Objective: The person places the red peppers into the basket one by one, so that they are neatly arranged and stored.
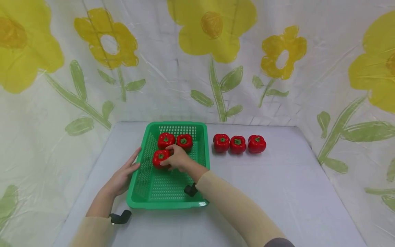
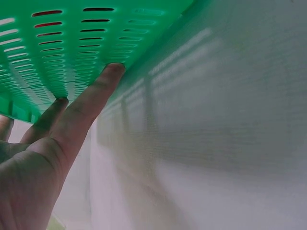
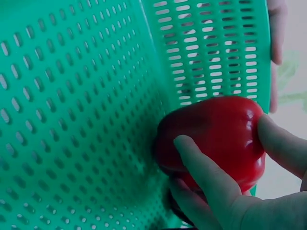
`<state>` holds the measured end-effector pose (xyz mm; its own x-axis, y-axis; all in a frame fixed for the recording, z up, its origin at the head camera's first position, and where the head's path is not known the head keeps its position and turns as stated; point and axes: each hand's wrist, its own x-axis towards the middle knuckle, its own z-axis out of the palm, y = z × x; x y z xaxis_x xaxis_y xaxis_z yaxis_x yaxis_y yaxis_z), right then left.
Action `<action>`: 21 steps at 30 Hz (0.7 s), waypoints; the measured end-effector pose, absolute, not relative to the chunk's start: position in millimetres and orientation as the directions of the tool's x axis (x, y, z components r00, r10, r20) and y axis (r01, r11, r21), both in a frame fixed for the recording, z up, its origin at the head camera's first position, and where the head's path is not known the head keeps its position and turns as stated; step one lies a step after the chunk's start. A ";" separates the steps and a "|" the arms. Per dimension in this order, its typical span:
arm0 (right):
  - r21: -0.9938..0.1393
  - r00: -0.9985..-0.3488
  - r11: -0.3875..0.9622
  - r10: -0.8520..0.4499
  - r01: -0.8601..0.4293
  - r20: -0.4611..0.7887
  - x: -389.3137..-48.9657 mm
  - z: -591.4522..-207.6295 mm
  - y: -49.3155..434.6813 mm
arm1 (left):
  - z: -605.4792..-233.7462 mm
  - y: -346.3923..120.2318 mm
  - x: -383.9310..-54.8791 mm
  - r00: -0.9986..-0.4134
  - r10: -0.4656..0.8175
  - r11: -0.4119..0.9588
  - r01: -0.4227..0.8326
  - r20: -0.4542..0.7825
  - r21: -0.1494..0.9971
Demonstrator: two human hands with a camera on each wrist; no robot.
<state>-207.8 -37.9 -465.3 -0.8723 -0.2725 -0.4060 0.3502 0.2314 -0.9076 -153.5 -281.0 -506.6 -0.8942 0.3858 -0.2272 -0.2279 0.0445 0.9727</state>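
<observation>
In the head view a green perforated plastic basket (image 1: 166, 205) stands on the white table. My right hand (image 1: 179, 159) reaches inside it and grips a red bell pepper (image 1: 159, 159), with thumb and fingers on its sides. The right wrist view shows that pepper (image 3: 218, 139) low in the basket, close to a slotted wall. Behind it sit two more bell peppers (image 1: 166, 140), side by side. My left hand (image 1: 119, 181) rests against the basket's left side, its straight fingers (image 2: 79, 112) touching the outer wall in the left wrist view.
To the right of the basket, a row of three red bell peppers (image 1: 237, 144) lies on the white tabletop (image 1: 277, 192). A curtain (image 1: 160, 92) printed with yellow flowers hangs behind the table and along both sides.
</observation>
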 end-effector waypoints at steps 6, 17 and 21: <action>-0.900 -0.875 0.270 -0.257 0.341 -0.409 -209.2 -466.1 -39.3 | -506.2 -280.3 -154.3 -0.894 0.385 0.045 -0.230 -0.229 0.972; -0.892 -0.886 0.328 -0.239 0.311 -0.397 -209.8 -470.6 -42.1 | -507.2 -279.7 -153.9 -0.898 0.381 0.049 -0.218 -0.221 0.975; -0.888 -0.892 0.356 -0.235 0.292 -0.387 -208.8 -468.6 -41.1 | -507.2 -279.9 -153.6 -0.899 0.382 0.049 -0.213 -0.215 0.976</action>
<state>-208.8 -41.1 -468.6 -0.8916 -0.2347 -0.3873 0.2920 0.3557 -0.8878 -153.6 -279.9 -507.2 -0.8990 0.3815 -0.2150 -0.2126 0.0489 0.9759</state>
